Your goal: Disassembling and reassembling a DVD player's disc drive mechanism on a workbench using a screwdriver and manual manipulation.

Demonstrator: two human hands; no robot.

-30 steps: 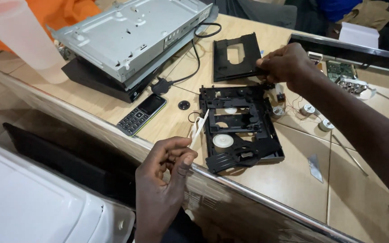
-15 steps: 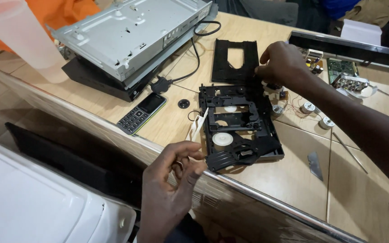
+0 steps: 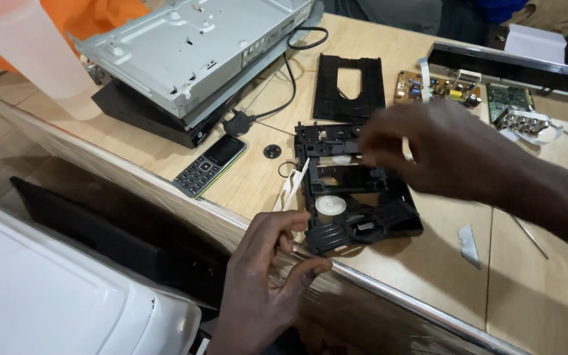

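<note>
A black disc-drive mechanism (image 3: 356,204) with a white round hub lies near the front edge of the wooden table (image 3: 415,289). My right hand (image 3: 442,151) hovers over its far right part, blurred by motion; whether it holds anything is unclear. A white flat ribbon cable (image 3: 294,184) hangs off the mechanism's left side. My left hand (image 3: 264,276) sits at the table's metal front edge, fingers curled and apart, its index finger next to the ribbon's lower end.
A grey metal player chassis (image 3: 192,52) rests on a black case at the back left, with a cable trailing from it. A mobile phone (image 3: 208,165), a small black round piece (image 3: 271,151), a black disc tray (image 3: 350,85), circuit boards (image 3: 435,85) and a loose blade (image 3: 468,243) lie around.
My right hand has swung from the mechanism's far right corner to above its middle. My left hand has dropped lower toward the table edge, away from the ribbon.
</note>
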